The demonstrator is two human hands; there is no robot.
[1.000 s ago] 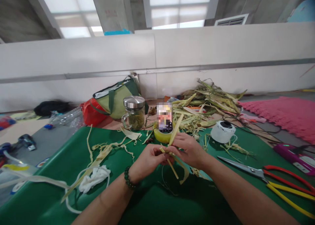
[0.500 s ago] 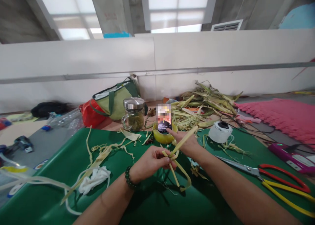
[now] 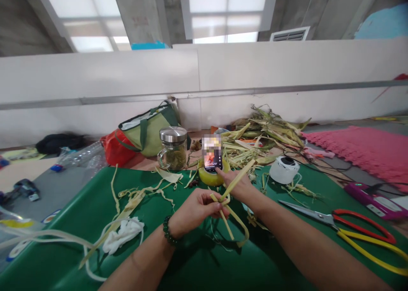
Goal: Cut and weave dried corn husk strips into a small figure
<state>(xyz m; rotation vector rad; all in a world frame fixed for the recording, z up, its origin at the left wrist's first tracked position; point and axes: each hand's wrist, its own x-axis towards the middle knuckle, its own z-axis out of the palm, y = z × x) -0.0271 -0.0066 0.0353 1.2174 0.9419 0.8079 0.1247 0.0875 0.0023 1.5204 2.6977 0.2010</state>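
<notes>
My left hand, with a dark green bead bracelet at its wrist, is closed in a pinch on folded corn husk strips. One end of the husk points up to the right and a loop hangs down beside the fingers. My right hand reaches past the husk with its index finger stretched to the lower edge of a phone's screen; its other fingers are partly hidden. Upright, the phone leans in a roll of yellow tape. Its picture is partly blurred out.
Scissors with red and yellow handles lie at the right, below a white thread spool. A lidded glass mug stands by a green bag. Corn husks are heaped behind. White cord lies left on the green mat.
The picture on the phone's screen has changed. My right index finger stays at the screen's lower edge, and my left hand keeps its pinch on the husk. The camera view shifts slightly.
</notes>
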